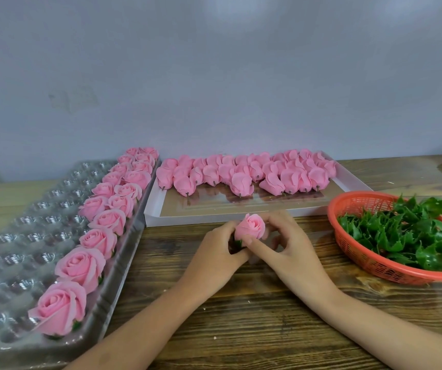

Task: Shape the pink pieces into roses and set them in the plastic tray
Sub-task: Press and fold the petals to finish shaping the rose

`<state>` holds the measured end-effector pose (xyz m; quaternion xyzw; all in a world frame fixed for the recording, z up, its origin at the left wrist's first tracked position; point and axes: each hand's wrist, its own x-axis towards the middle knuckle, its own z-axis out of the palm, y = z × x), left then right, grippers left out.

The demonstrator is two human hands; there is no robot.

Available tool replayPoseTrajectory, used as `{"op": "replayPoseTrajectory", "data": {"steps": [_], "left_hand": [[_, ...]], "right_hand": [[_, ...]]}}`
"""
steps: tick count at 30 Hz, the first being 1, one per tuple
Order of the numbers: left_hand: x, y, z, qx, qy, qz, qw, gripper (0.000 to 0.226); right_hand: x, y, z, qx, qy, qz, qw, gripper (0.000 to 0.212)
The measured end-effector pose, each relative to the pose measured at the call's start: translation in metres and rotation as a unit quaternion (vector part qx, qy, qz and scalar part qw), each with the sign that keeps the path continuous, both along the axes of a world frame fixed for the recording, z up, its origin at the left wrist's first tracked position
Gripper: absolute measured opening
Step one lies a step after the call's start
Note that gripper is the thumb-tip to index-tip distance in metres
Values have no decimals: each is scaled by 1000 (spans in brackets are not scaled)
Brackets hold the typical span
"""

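A pink rose point(251, 227) with a green base sits between both hands above the wooden table. My left hand point(218, 248) grips it from the left around the base. My right hand point(288, 243) pinches its petals from the right, index finger pointing under the bloom. The clear plastic tray point(22, 236) lies at the left, with several finished pink roses point(99, 240) in two rows along its right side. Several unshaped pink pieces point(246, 173) lie in a white cardboard tray point(214, 217) behind my hands.
An orange plastic basket point(369, 263) holding several green leaf bases point(406, 231) stands at the right. A grey wall rises behind the table. A dark object shows at the far right edge.
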<state>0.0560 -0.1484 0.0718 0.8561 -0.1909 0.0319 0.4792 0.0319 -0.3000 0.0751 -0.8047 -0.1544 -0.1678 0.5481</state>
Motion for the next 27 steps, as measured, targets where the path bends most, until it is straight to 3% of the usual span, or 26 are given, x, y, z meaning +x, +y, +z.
{"op": "replayPoseTrajectory", "data": {"steps": [5,16,20,27], "left_hand": [[-2,0,2,-5,-15,5,1000,28],[-3,2,10,-31,-3,-28,999,10],[-5,0,8,1,-25,-27,999,5],[-5,2,8,-27,-13,-32,999,8]], "right_hand": [[-4,2,2,-12,-24,25,999,14],[-7,3,4,-54,-68,63,994,17],[-8,3,6,-47,-66,66,995,14],[-7,3,6,-48,-49,81,994,16]]}}
